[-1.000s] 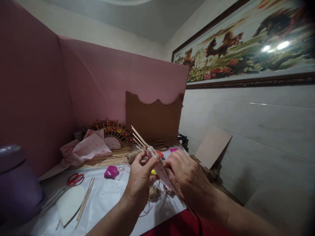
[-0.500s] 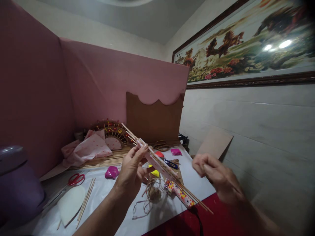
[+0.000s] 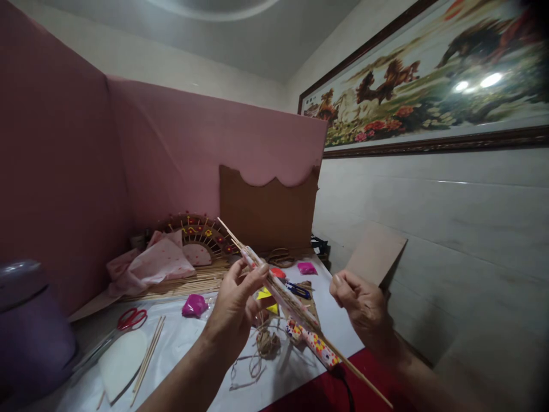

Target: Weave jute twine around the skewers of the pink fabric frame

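My left hand grips a narrow cardboard strip covered in pink patterned cloth, thumb on top. Thin wooden sticks run along the strip and poke out past both ends, slanting from upper left to lower right. Off to the right and apart from the strip, my right hand is raised with its fingers curled in; whatever is between them is hidden. Beneath the strip lie a flower-patterned glue gun and a ball of twine.
Red-handled scissors, a white cut-out and loose sticks lie at left, near a purple flask. Behind are pink cloth, a decorated fan shape and brown cardboard. A blue cutter lies mid-table.
The sticks now reach farther toward the lower right, and the strip is turned more edge-on. My right hand has shifted slightly left and remains curled.
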Demonstrator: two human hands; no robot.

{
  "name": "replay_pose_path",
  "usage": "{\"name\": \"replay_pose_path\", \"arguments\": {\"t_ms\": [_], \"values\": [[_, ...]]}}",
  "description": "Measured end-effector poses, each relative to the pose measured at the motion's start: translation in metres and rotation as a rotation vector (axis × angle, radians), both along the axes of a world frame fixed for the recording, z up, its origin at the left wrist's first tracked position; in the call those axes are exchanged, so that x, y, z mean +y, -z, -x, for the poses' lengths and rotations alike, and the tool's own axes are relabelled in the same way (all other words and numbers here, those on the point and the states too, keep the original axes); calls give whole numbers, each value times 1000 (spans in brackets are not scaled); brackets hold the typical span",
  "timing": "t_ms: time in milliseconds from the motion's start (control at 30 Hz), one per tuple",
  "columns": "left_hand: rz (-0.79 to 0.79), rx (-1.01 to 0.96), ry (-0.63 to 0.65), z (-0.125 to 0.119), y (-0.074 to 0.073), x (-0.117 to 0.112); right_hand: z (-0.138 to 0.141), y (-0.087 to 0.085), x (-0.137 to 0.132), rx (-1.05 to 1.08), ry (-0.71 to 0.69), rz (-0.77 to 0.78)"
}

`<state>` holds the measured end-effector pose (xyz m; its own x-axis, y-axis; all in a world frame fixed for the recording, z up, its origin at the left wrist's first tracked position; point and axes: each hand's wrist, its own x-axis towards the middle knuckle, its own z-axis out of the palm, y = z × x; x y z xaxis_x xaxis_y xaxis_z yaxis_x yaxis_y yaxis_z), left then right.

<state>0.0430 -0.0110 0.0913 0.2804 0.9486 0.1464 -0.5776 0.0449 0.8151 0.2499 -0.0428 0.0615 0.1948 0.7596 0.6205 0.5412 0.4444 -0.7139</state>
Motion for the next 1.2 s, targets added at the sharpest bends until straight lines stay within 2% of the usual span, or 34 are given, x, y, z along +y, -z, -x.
{"name": "replay_pose_path", "arguments": {"t_ms": [100,267,467,667,800,900,1000,1100,1200], "values": [[5,-4,-1,-1,0,0,6,2,4,-20,-38,-7],[77,-29,-18,-2,0,0,14,5,18,92,-152,50],[121,-48,3,-2,1,2,21,9,42,185,-195,69],[46,-12,-9,3,-3,3,15,26,84,163,-100,17],[-48,41,-172,21,-17,8,3,45,112,199,-19,-15],[-184,161,-311,38,-27,13,-7,58,121,204,31,-31],[-251,369,-422,47,-38,18,-15,67,121,185,70,-41],[-294,701,-425,43,-47,31,-20,71,118,156,94,-51],[-397,1029,-489,31,-48,55,-21,73,115,126,108,-69]]}}
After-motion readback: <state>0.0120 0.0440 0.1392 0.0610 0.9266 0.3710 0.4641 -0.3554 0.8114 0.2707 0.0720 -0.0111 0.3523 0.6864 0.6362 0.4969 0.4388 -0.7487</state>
